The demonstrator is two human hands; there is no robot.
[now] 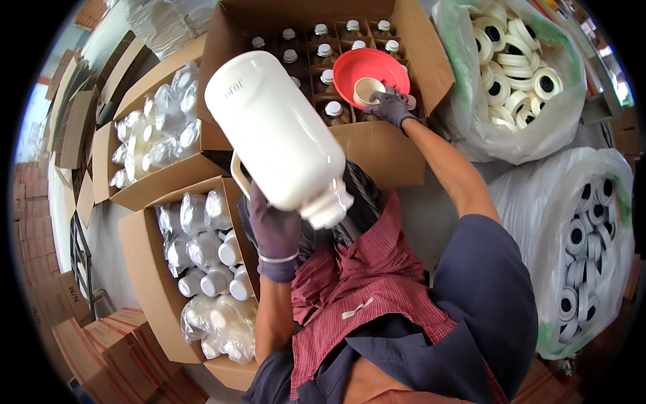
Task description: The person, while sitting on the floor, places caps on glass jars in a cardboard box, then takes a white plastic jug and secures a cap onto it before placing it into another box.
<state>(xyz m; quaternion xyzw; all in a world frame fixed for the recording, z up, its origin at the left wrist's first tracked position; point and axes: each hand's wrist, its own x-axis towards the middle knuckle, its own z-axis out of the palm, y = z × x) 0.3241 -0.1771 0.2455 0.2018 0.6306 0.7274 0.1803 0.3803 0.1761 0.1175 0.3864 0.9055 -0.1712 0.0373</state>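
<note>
My gloved left hand [274, 236] is closed on a large white plastic jug [276, 131], low by its handle [239, 175]. The jug is tilted, its neck [328, 205] pointing down toward my lap; part of my grip is hidden behind it. At the far side, my gloved right hand [391, 108] reaches into a shallow red bowl [363, 65]. Its fingers are closed at the edge of a cream round cap [369, 92], which looks hollow like a cup. The bowl rests on top of white-capped bottles [334, 109] in a divided carton [380, 155].
At the right stand plastic bags of cream caps [515, 67] and grey-white ring-like caps [584, 249]. Cartons at the left hold plastic-wrapped bottles [151, 135] and white containers [215, 279]. Stacked cartons [121, 353] lie lower left. A red checked apron [370, 289] covers my lap.
</note>
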